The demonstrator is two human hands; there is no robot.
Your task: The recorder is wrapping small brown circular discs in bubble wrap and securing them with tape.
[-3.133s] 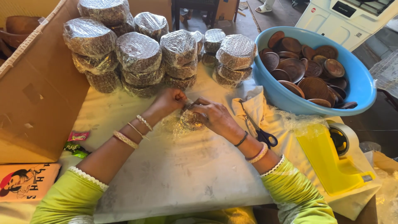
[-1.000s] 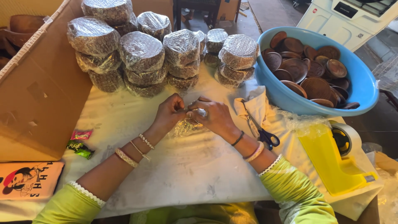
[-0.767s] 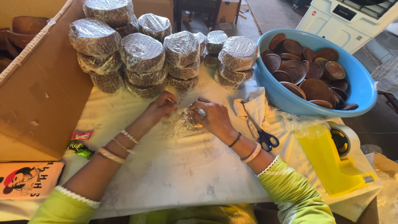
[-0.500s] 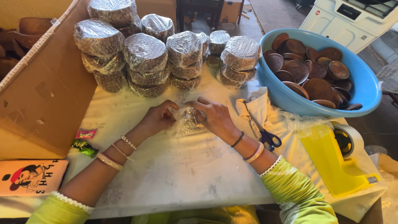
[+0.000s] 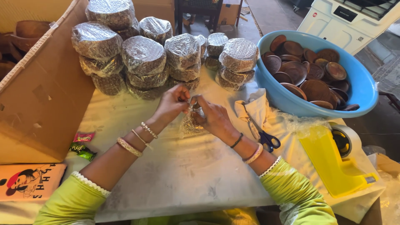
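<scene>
Left hand: the left hand [image 5: 171, 104], just above the middle of the frame, has its fingertips pinched on the top of a small round item wrapped in clear crinkled plastic film [image 5: 191, 123].
Right hand: the right hand [image 5: 213, 118] meets the left at that same top edge, fingers closed on the film, palm against the item's right side.
Wrapped item: small, roundish, brown under shiny wrinkled film; it stands between the two hands, its lower part resting on the table [image 5: 166, 175], a white cloth-covered surface.
Wrists: bead and band bracelets on both; lime green sleeves with white trim at the lower frame.
Right of the hands: blue-handled scissors [image 5: 261, 134] lie on a folded white cloth, near the right wrist.
Above the hands: stacks of film-wrapped round bundles [image 5: 143, 58] fill the upper middle.
Upper right: a big blue plastic basin [image 5: 358, 89] holds dark brown wooden dishes [image 5: 306, 71].
Lower right: a yellow tape dispenser [image 5: 335, 160].
Left: a brown cardboard box [image 5: 39, 104]; small sweet wrappers [image 5: 82, 146] lie beside it.
</scene>
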